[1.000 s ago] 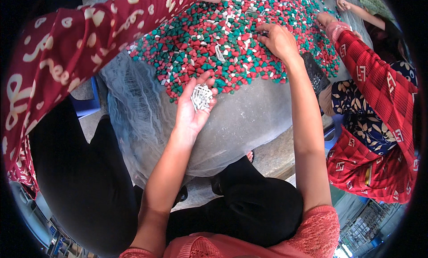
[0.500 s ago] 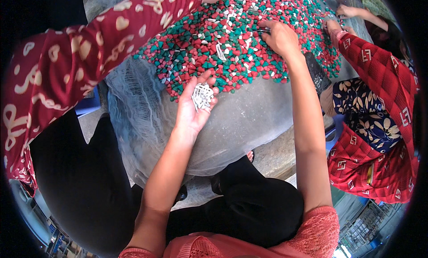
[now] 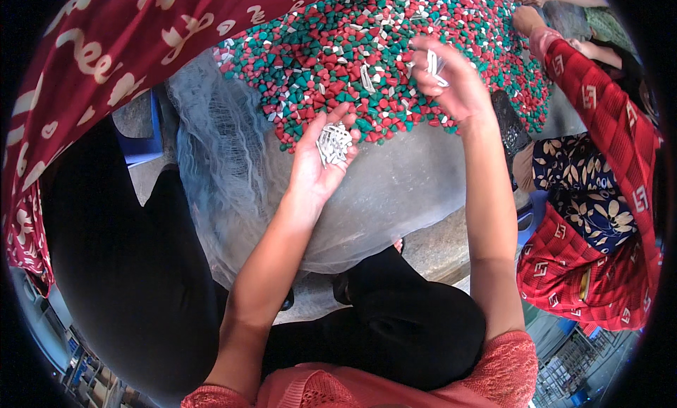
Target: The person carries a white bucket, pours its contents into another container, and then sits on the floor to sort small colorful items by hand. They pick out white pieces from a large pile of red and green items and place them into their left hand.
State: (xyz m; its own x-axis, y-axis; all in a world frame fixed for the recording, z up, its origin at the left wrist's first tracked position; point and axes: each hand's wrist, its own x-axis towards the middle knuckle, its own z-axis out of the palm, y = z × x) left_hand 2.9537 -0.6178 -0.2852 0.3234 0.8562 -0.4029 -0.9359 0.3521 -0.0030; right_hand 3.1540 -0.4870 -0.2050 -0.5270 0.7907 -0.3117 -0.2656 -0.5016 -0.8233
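"So, what do the two hands hold?"

"Cupped palm-up at the near edge of a heap of small red, green and white pieces, the person's left hand cradles a cluster of white bits, its fingers loosely curled and apart. The right hand, over the heap's right part, pinches slender white strips in narrowed fingers. Whether that hand touches the heap, one cannot tell."

"And what carries the heap?"

"A greyish sheet. A pale looped strip lies among the coloured pieces, left of the right hand."

"Where is there room to move?"

"Between the forearms, where bare sheet runs from the heap's near edge to its own drooping rim. Rumpled mesh cloth borders it at left. A co-worker's maroon patterned sleeve crosses the upper left; another's red checked sleeve reaches in at right. A dark object, its kind unclear, sits by the heap's right edge, just beside the right wrist."
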